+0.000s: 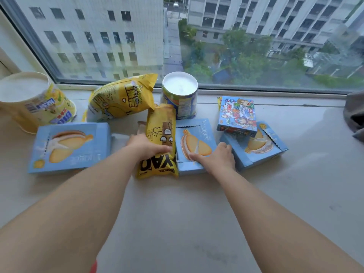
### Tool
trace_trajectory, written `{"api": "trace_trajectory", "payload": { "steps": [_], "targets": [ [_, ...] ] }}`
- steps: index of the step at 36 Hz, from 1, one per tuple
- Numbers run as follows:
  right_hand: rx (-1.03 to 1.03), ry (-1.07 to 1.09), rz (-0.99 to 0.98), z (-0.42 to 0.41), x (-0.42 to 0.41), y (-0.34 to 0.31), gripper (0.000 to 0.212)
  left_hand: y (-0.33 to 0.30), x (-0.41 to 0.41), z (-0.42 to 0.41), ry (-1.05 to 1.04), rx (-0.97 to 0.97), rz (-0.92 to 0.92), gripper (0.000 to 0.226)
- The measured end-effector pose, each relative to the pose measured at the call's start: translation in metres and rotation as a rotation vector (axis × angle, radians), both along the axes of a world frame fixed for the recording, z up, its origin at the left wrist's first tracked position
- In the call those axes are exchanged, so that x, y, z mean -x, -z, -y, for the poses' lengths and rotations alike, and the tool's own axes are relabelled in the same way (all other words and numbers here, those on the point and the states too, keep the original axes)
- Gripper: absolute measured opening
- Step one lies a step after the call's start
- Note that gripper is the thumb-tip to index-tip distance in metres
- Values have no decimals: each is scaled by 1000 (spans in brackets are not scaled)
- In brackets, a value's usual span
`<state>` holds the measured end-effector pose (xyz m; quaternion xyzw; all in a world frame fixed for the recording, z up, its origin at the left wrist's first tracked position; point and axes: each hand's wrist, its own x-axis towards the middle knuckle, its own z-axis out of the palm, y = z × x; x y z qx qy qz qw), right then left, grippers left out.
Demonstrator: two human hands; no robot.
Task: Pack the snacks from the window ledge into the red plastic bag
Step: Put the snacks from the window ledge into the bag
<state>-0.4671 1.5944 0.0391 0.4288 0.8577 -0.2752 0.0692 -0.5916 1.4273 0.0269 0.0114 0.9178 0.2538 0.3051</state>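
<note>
Snacks crowd the window ledge (pixel 177 213). My left hand (pixel 146 146) grips a long yellow snack pack (pixel 160 138) at its middle. My right hand (pixel 216 156) rests on the near right corner of the middle blue biscuit box (pixel 194 142), thumb on its top. Another blue biscuit box (pixel 71 146) lies to the left and a third (pixel 258 146) to the right, with a small cartoon box (pixel 237 115) on it. Behind stand a yellow popcorn bag (pixel 122 97), a round can (pixel 180 95) and a yellow tub (pixel 29 101). A sliver of red (pixel 94 266) shows at the bottom edge.
The window glass (pixel 197 36) rises straight behind the snacks. A grey cloth (pixel 354 115) lies at the right edge of the ledge. Bare ledge stretches between the snacks and me.
</note>
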Motion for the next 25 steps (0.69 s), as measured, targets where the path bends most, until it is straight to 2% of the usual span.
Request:
{"api": "trace_trajectory", "payload": {
  "steps": [5,13,18,22,25],
  "targets": [
    [40,88,-26,13,-14,6,100,5,-27,-2,5,-15,-159,72],
    [189,213,-67,52,-72,-1,102,-7,-88,31,-49,-34,-144,76],
    [385,331,-28,71,-119,-15,79,-13,-145,62,-76,16,-91,73],
    [580,489,-7,90,-148,-20,76,-26,-178,81,-46,36,12,66],
    [714,550,-39,105,-171,-22,60,-38,-198,89,-48,14,45,60]
  ]
}}
